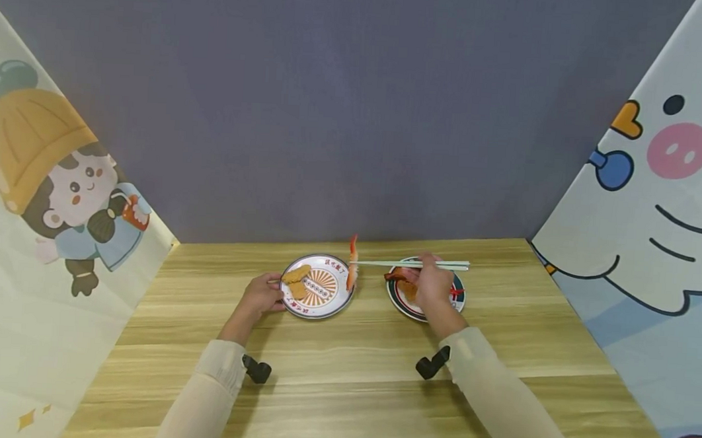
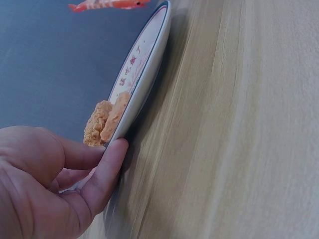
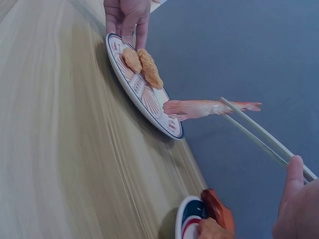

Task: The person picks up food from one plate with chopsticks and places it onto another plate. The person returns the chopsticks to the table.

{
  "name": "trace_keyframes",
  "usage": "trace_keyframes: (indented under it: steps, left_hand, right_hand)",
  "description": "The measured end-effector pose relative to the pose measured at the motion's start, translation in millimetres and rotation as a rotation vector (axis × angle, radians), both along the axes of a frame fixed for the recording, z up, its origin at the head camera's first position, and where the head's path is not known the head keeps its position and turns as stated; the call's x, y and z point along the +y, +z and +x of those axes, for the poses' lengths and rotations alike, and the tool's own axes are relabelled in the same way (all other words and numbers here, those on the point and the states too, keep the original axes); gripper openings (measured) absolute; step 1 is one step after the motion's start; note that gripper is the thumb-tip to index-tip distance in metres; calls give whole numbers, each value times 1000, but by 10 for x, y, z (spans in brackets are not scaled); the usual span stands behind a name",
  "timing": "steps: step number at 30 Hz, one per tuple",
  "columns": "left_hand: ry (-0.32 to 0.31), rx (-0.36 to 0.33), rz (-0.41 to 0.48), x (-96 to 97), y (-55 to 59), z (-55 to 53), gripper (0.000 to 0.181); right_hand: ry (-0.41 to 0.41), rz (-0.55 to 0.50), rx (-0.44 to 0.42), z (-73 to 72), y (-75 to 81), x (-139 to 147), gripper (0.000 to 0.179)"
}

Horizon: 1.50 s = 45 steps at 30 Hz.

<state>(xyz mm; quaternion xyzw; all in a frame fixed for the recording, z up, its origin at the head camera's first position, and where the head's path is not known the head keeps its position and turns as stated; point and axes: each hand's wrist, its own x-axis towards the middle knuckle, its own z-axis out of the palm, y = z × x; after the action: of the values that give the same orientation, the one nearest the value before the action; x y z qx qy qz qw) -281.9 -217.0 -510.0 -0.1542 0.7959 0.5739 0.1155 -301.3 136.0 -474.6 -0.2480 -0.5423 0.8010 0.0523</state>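
Note:
My left hand (image 1: 262, 294) pinches the left rim of a white plate (image 1: 337, 296) with a dark edge and an orange sunburst print, thumb and fingers at the rim in the left wrist view. Two golden, breaded fried pieces (image 3: 148, 69) lie on that plate, close to the left hand. In my right hand (image 1: 433, 286) is a pair of pale green chopsticks (image 1: 384, 263) pointing left. Their tips grip a red-and-white shrimp (image 3: 194, 108), held above the right side of the white plate, its tail toward the back wall.
Beneath the right hand stands a second plate (image 1: 413, 313) with dark and red rings, bearing a reddish-brown meat piece (image 3: 217, 209), an orange-brown piece (image 1: 407, 290) and something red (image 1: 457, 292). A grey wall (image 1: 356, 113) rises behind the wooden table (image 1: 342, 390); cartoon-printed panels flank it.

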Motion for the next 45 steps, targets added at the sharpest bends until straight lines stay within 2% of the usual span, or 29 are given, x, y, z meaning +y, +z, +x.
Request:
trace_keyframes:
  steps: [4,8,13,21,33,45]
  left_hand:
    - [-2,2,1,-9,-8,1,60]
    - [-1,2,-3,-7,-19,-6,60]
    - [2,-6,0,-8,-13,-10,60]
    - [-3,-10,-1,-13,13,-5,60]
    - [-3,-6,-3,-1,2,-17,59]
    - [-4,-11,2,-13,-8,-28,59]
  right_hand:
    - [-65,-66,97,-19,9,78,14]
    - [-100,-111,151,-19,46,170,13]
    - [-110,-89,99,-1,98,332,9]
    - [-119,-120,21,27,165,603,13]
    - [-134,-108,47,59,206,955,13]
    - [-237,-112,40,55,255,1287,11]
